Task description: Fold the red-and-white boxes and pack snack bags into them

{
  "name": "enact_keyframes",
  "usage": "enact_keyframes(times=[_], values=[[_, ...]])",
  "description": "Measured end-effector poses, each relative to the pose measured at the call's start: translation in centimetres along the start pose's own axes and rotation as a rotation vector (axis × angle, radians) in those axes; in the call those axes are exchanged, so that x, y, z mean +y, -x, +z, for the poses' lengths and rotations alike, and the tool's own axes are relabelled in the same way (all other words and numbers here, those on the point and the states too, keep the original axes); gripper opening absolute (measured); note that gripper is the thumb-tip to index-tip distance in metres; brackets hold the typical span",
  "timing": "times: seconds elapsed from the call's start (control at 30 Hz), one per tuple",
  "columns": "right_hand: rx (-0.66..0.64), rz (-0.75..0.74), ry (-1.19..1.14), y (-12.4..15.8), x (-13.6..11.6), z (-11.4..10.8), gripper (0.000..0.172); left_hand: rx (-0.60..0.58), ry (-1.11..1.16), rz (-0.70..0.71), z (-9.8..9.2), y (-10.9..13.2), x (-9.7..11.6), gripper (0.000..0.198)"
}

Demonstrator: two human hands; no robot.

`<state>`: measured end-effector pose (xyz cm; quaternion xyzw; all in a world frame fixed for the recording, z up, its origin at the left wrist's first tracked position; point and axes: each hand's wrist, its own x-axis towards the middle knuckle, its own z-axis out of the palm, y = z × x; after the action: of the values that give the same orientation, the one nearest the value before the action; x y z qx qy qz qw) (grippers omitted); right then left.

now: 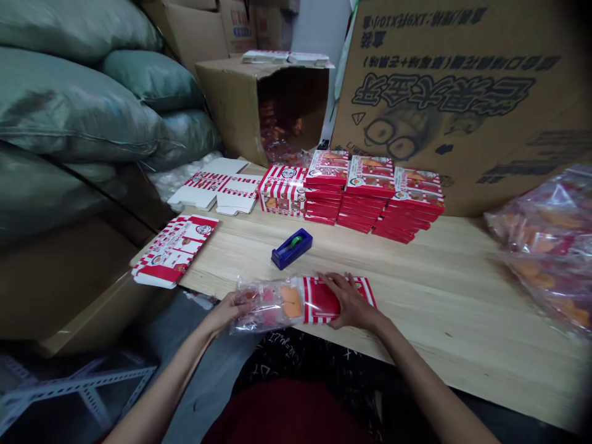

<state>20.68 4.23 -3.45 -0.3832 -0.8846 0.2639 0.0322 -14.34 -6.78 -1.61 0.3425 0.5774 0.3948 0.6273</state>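
A red-and-white striped carton [324, 300] lies flat at the near edge of the wooden table [439, 290]. My right hand [349, 303] rests on it, fingers spread and pressing down. A clear plastic bag of orange and red pieces [272, 303] sticks out of the carton's left end. My left hand [230, 309] grips the bag's left end. A blue tape dispenser [291, 248] sits just behind the carton.
Three stacks of filled red cartons [372, 194] stand at the back, flat unfolded cartons [174, 250] lie at the left. A large printed cardboard box [462, 92] rises behind. Bagged pieces [550, 246] pile up at the right. Green sacks [92, 105] fill the left.
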Motion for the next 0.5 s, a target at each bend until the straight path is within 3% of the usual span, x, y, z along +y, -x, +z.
enact_keyframes(times=[0.13, 0.23, 0.37, 0.5], values=[[-0.021, -0.019, 0.002, 0.4, -0.3, -0.3, 0.132, -0.181, -0.136, 0.02, -0.2, -1.7, 2.0, 0.038], [-0.019, -0.018, 0.0, 0.7, -0.4, -0.1, 0.131, -0.235, -0.187, 0.019, 0.7, -3.2, 2.2, 0.034], [0.029, -0.04, -0.015, 0.9, -0.4, 0.9, 0.128, -0.186, -0.142, 0.055, 4.0, -5.3, 0.2, 0.039], [0.121, 0.02, -0.019, 1.6, -0.2, 1.6, 0.126, -0.03, -0.129, 0.179, 6.5, -5.8, -1.0, 0.061]])
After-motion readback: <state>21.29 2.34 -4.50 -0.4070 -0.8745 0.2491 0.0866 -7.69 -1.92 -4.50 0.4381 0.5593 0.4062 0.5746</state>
